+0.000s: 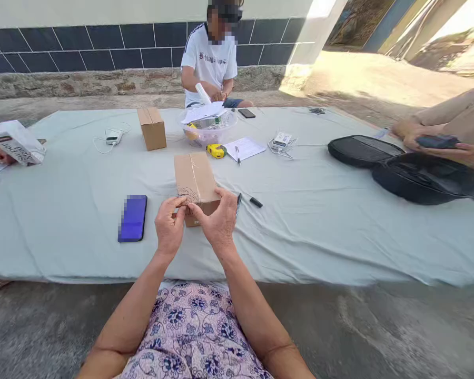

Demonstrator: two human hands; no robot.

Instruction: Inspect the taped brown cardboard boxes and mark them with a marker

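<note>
A closed brown cardboard box [195,176] with a taped seam stands on the cloth before me. A tangle of thin dark lines [188,195], like loose thread or wire, shows at its near left edge. There my left hand [169,226] is closed in a pinch, with thumb and forefinger at the strands. My right hand [220,217] grips the box's near right corner, its thumb reaching across the front to the left fingertips. A black marker [238,204] lies by the right hand, partly hidden, and its cap [256,202] is beside it.
A phone [133,218] lies to the left. Beyond are another cardboard box [152,129], a plastic basin [205,138], a yellow tape measure [216,151], paper [250,147] with a pen, and white cabled devices [281,141]. An open black case [430,176] is at right. Other people sit around.
</note>
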